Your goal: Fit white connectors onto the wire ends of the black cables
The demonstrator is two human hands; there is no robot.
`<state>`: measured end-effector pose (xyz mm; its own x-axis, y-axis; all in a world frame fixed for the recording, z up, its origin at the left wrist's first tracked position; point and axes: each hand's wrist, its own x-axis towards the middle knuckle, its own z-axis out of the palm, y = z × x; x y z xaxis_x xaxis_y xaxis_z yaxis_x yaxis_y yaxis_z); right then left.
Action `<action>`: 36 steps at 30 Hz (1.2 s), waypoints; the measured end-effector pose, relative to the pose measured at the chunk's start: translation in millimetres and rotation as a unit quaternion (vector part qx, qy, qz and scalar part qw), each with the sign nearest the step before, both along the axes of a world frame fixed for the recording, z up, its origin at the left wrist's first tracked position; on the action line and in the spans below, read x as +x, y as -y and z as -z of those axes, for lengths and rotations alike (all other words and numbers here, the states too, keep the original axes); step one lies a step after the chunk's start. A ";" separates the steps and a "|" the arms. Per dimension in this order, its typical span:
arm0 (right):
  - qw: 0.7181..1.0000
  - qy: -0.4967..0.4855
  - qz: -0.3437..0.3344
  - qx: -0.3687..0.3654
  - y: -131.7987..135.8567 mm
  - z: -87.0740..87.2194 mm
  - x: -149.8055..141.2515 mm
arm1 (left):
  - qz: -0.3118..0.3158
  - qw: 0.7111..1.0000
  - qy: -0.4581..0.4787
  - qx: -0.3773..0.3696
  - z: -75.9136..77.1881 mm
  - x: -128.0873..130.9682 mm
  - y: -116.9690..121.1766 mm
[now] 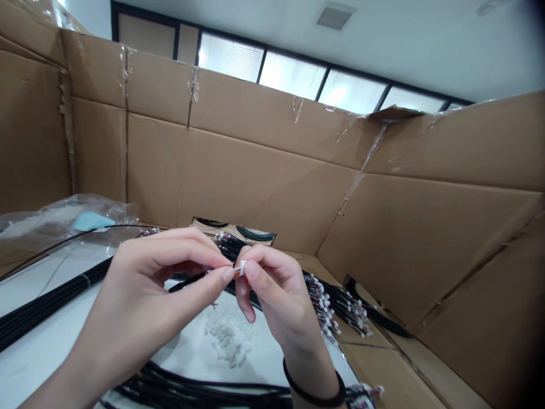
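Observation:
My left hand (170, 284) pinches thin coloured wires (237, 271) between thumb and index finger; they come from a black cable partly hidden behind the hand. Close against it, my right hand (276, 289) grips a small white connector (242, 267) between thumb and forefinger. The wires run up to the connector, though how far they sit inside it is too small to tell. Below both hands a heap of small white connector housings (230, 335) lies on the white tabletop (183, 355). A dark band circles my right wrist.
Bundles of black cables lie at the left (55, 304) and along the front (200, 392). More cable ends with white connectors (323, 307) spread at the right. Clear plastic bags (72, 218) rest at back left. Tall cardboard walls (264, 165) enclose the table.

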<state>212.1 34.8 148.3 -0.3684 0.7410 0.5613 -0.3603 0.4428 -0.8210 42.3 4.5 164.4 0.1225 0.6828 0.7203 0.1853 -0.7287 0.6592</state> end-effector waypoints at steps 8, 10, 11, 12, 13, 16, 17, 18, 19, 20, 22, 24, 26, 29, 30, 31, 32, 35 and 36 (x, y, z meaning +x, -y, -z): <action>0.999 0.032 0.026 0.007 -0.4 -0.2 -1.1 | 0.003 1.000 0.008 -0.019 -0.3 1.7 -1.8; 0.999 0.034 0.030 0.007 -0.2 -0.3 -1.0 | 0.011 1.000 0.005 -0.028 -0.9 1.8 -1.5; 0.999 0.035 0.031 0.007 0.0 -0.3 -0.9 | 0.015 0.999 0.007 -0.032 -1.2 1.7 -1.4; 0.999 0.035 0.033 0.006 0.2 -0.4 -0.9 | 0.019 0.999 0.009 -0.035 -1.5 1.6 -1.3; 0.999 0.037 0.035 0.007 0.5 -0.5 -1.0 | 0.022 0.999 0.009 -0.036 -1.7 1.6 -1.2; 0.998 0.048 0.048 0.004 1.4 -1.1 -1.6 | 0.017 0.999 0.008 -0.030 -1.7 2.0 -1.8; 0.997 0.054 0.054 0.002 1.6 -1.2 -1.8 | 0.013 0.999 0.004 -0.029 -1.4 2.2 -2.1; 0.996 0.062 0.061 0.000 1.7 -1.4 -2.0 | 0.008 1.000 0.001 -0.028 -0.8 2.5 -2.4; 0.995 0.071 0.066 -0.003 1.7 -1.4 -2.0 | 0.003 1.000 -0.001 -0.027 -0.2 2.8 -2.6; 0.994 0.079 0.070 -0.005 1.5 -1.5 -1.9 | -0.003 1.000 -0.002 -0.025 0.5 3.0 -2.8; 0.993 0.090 0.073 -0.010 1.2 -1.6 -1.4 | -0.016 1.000 -0.004 -0.022 1.8 3.2 -3.2; 0.993 0.096 0.069 -0.014 1.2 -1.6 -0.7 | -0.020 1.000 -0.005 -0.022 2.4 3.1 -3.6; 0.993 0.096 0.065 -0.018 1.4 -1.8 -0.2 | -0.018 1.000 -0.007 -0.023 2.2 2.9 -3.8; 0.993 0.097 0.062 -0.018 1.8 -2.0 -0.3 | -0.019 1.000 -0.006 -0.022 1.4 2.7 -3.8; 0.993 0.096 0.061 -0.017 1.8 -1.9 -0.4 | -0.022 0.999 -0.008 -0.022 1.1 2.8 -3.8; 0.994 0.094 0.060 -0.015 1.6 -1.8 -0.4 | -0.025 0.999 -0.009 -0.021 0.9 3.0 -3.8; 0.994 0.091 0.058 -0.015 1.3 -1.7 -0.3 | -0.023 0.999 -0.010 -0.022 0.7 3.3 -3.8; 0.996 0.072 0.049 -0.021 0.4 -1.7 0.6 | 0.008 0.999 -0.001 -0.046 0.0 4.8 -4.7; 0.996 0.064 0.049 -0.026 0.3 -1.9 1.1 | 0.022 0.998 0.003 -0.059 -0.3 5.3 -5.1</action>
<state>213.1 34.5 150.1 -0.3584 0.8041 0.4743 -0.2079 0.4266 -0.8802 47.6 9.7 164.6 0.1500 0.7566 0.6364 0.1499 -0.6536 0.7418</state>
